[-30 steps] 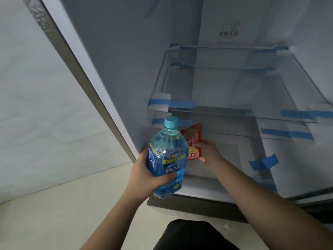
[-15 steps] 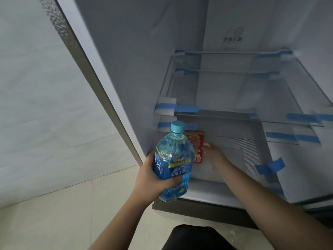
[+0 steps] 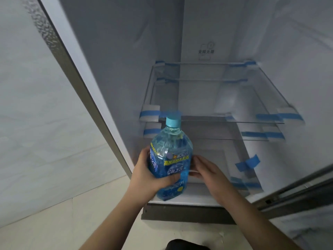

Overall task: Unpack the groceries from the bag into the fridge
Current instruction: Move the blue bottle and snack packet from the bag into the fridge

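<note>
1. The left hand (image 3: 146, 175), low in the middle of the frame, has its fingers wrapped around the lower body of the blue drink bottle (image 3: 170, 164), keeping it upright (cap up), likely so it can stand inside.
2. The bottle hangs at the fridge's (image 3: 207, 200) front edge, not yet set down.
3. The right hand (image 3: 207, 171), just right of the bottle, has fingers fairly straight; whether they touch it I cannot tell.
4. Glass shelves (image 3: 234, 91) carry blue tape (image 3: 248, 164), presumably packing tape.
</note>
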